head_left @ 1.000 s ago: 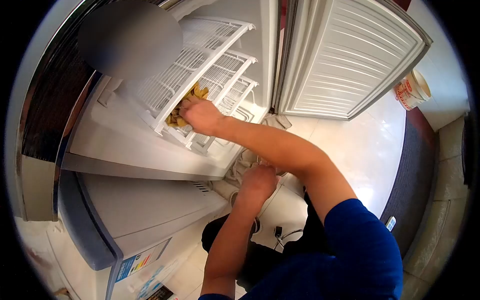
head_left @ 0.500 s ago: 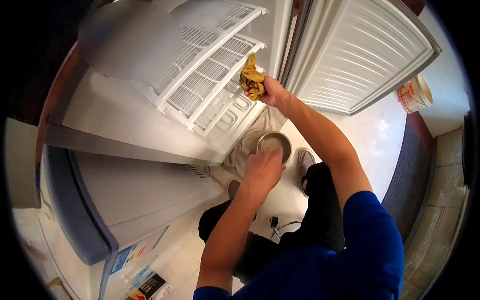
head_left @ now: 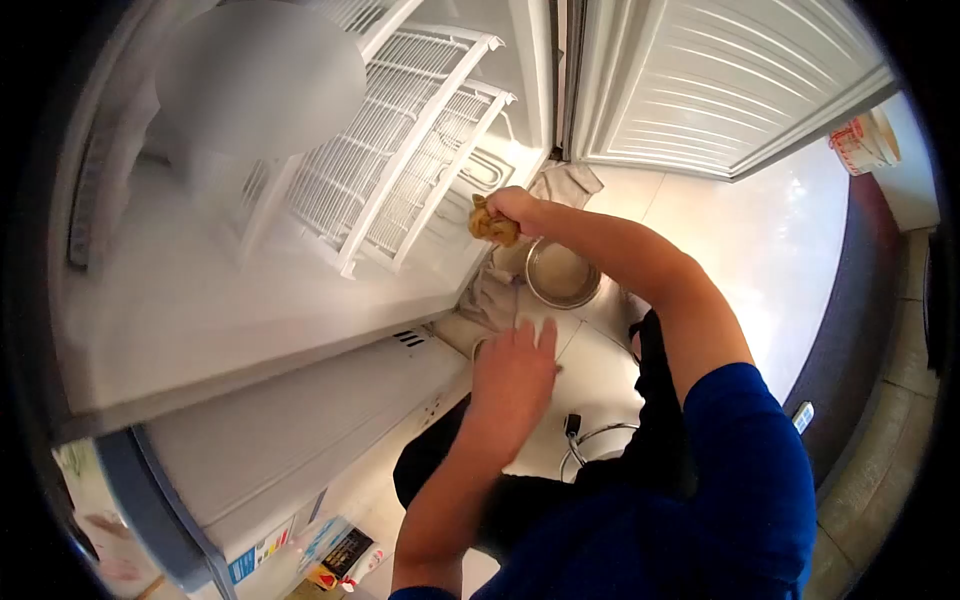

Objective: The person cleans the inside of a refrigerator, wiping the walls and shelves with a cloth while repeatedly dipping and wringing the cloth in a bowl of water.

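A crumpled mustard-yellow cloth (head_left: 493, 222) is gripped in my right hand (head_left: 515, 205), in front of the lowest wire racks of the open freezer. Just below and right of the cloth, a round metal bowl (head_left: 563, 274) of cloudy liquid stands on the floor. My left hand (head_left: 514, 375) is nearer to me, below the bowl and apart from it. Its fingers are extended, slightly blurred, with nothing in them. White wire racks (head_left: 385, 130) run across the freezer compartment at the upper left.
The freezer door (head_left: 740, 75) stands wide at the upper right. A beige rag (head_left: 565, 185) lies on the floor by the freezer base. A black plug with a cord (head_left: 573, 424) is between my legs. Further right are a bucket (head_left: 865, 142) and a dark mat (head_left: 850, 290).
My left hand has drawn back from over the bowl and its fingers have extended. My right hand has lowered the cloth from beside the racks toward the bowl. The view has shifted.
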The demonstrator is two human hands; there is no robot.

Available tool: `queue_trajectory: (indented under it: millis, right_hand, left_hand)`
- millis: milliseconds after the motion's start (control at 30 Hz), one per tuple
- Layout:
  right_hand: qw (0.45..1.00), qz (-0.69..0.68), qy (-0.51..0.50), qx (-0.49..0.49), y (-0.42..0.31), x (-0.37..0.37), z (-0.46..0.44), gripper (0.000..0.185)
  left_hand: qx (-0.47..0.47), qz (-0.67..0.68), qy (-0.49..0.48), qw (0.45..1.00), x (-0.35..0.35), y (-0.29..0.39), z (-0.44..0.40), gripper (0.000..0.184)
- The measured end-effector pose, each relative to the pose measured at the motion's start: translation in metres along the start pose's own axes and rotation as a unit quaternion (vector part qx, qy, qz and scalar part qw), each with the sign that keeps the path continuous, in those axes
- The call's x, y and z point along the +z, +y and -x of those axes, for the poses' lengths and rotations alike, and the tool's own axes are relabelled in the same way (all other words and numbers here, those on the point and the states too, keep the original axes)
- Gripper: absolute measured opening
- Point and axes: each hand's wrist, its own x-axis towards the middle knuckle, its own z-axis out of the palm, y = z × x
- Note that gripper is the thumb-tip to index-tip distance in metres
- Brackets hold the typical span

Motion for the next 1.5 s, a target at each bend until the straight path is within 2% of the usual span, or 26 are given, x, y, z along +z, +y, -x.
queue_trajectory:
  millis: [67, 133, 167, 200, 233, 267, 333, 400, 467, 533, 600, 667, 700, 767, 833, 933, 967, 1067, 1100, 1167, 1233, 1300, 1333, 1400, 1433, 1500]
  right_hand:
    - [1.000, 0.005, 0.004, -0.031, -0.002, 0.013, -0.024, 0.035]
    - [0.981, -0.097, -0.036, -0.163, 0.004, 0.021, -0.056, 0.039]
    - [0.964, 0.017, -0.019, -0.263, 0.007, 0.018, -0.075, 0.052]
    - [0.942, 0.164, 0.060, -0.288, 0.005, 0.011, -0.068, 0.053]
    - [0.890, 0.308, 0.135, -0.307, 0.003, 0.002, -0.064, 0.054]
    - [0.862, 0.355, 0.151, -0.329, 0.007, -0.008, -0.061, 0.048]
    - [0.881, 0.379, 0.053, -0.279, 0.025, -0.046, -0.066, 0.036]
    - [0.976, 0.158, -0.059, -0.137, 0.037, -0.086, -0.018, 0.028]
    - [0.991, 0.107, -0.067, -0.048, 0.034, -0.120, 0.038, 0.032]
    - [0.997, -0.037, -0.047, -0.055, 0.047, -0.158, 0.072, 0.034]
    - [0.978, -0.188, -0.046, -0.075, 0.062, -0.194, 0.094, 0.037]
    - [0.963, -0.246, -0.039, -0.101, 0.079, -0.212, 0.110, 0.035]
    - [0.946, -0.299, -0.032, -0.126, 0.086, -0.216, 0.117, 0.033]
    - [0.951, -0.286, -0.036, -0.109, 0.093, -0.217, 0.131, 0.031]
    - [0.958, -0.266, -0.042, -0.098, 0.100, -0.217, 0.137, 0.030]
    - [0.983, -0.121, -0.047, -0.132, 0.113, -0.212, 0.145, 0.025]
    - [0.983, -0.123, -0.047, -0.127, 0.116, -0.211, 0.143, 0.025]
    - [0.987, -0.116, -0.016, -0.109, 0.121, -0.213, 0.139, 0.023]
    - [0.986, -0.140, 0.005, -0.093, 0.122, -0.213, 0.137, 0.022]
    - [0.983, -0.169, 0.028, -0.074, 0.124, -0.212, 0.136, 0.021]
    - [0.979, -0.185, 0.041, -0.069, 0.122, -0.213, 0.137, 0.019]
    - [0.981, -0.176, 0.037, -0.073, 0.122, -0.213, 0.137, 0.019]
    - [0.982, -0.167, 0.035, -0.077, 0.122, -0.213, 0.135, 0.019]
    - [0.982, -0.171, 0.033, -0.077, 0.121, -0.211, 0.136, 0.019]
    - [0.982, -0.170, 0.028, -0.076, 0.120, -0.211, 0.136, 0.019]
    - [0.983, -0.165, 0.027, -0.071, 0.121, -0.210, 0.134, 0.019]
  left_hand:
    - [0.030, 0.022, -0.008, 0.999, 0.010, 0.008, 0.003, 0.046]
    - [0.029, 0.025, -0.013, 0.999, 0.019, 0.008, 0.001, 0.047]
    - [0.036, 0.031, -0.012, 0.999, 0.022, 0.008, -0.003, 0.049]
    - [0.033, 0.033, -0.022, 0.999, 0.024, 0.007, -0.008, 0.049]
    - [0.002, 0.025, -0.072, 0.997, 0.023, 0.006, -0.013, 0.052]
    - [-0.028, 0.016, -0.117, 0.993, 0.020, 0.004, -0.020, 0.054]
    - [-0.046, 0.014, -0.150, 0.987, 0.018, -0.006, -0.034, 0.053]
    - [-0.083, 0.028, -0.194, 0.977, 0.026, -0.025, -0.056, 0.050]
    - [-0.020, 0.077, -0.045, 0.996, 0.068, -0.074, -0.077, 0.054]
    - [-0.058, 0.087, -0.026, 0.994, 0.073, -0.100, -0.122, 0.061]
    - [-0.051, 0.066, 0.073, 0.994, 0.088, -0.136, -0.177, 0.066]
    - [-0.075, -0.022, 0.122, 0.989, 0.083, -0.155, -0.237, 0.066]
    - [-0.038, -0.040, 0.196, 0.979, 0.094, -0.179, -0.268, 0.063]
    - [-0.086, -0.050, 0.158, 0.982, 0.119, -0.214, -0.311, 0.064]
    - [-0.095, -0.121, 0.210, 0.966, 0.143, -0.227, -0.327, 0.063]
    - [-0.080, -0.087, 0.238, 0.964, 0.148, -0.248, -0.331, 0.060]
    - [-0.082, -0.086, 0.233, 0.965, 0.144, -0.253, -0.332, 0.060]
    - [-0.058, 0.063, 0.274, 0.958, 0.132, -0.271, -0.333, 0.059]
    - [-0.057, 0.063, 0.274, 0.958, 0.133, -0.273, -0.337, 0.059]
    - [-0.130, -0.063, 0.303, 0.942, 0.136, -0.276, -0.344, 0.060]
    - [-0.165, -0.067, 0.331, 0.927, 0.139, -0.281, -0.351, 0.052]
    - [-0.116, 0.001, 0.419, 0.900, 0.127, -0.290, -0.360, 0.041]
    - [-0.113, 0.001, 0.419, 0.901, 0.121, -0.288, -0.364, 0.041]
    - [-0.097, 0.190, 0.554, 0.805, 0.104, -0.279, -0.365, 0.036]
    - [-0.098, 0.191, 0.552, 0.806, 0.099, -0.274, -0.366, 0.036]
    - [-0.177, 0.205, 0.468, 0.841, 0.088, -0.260, -0.369, 0.039]
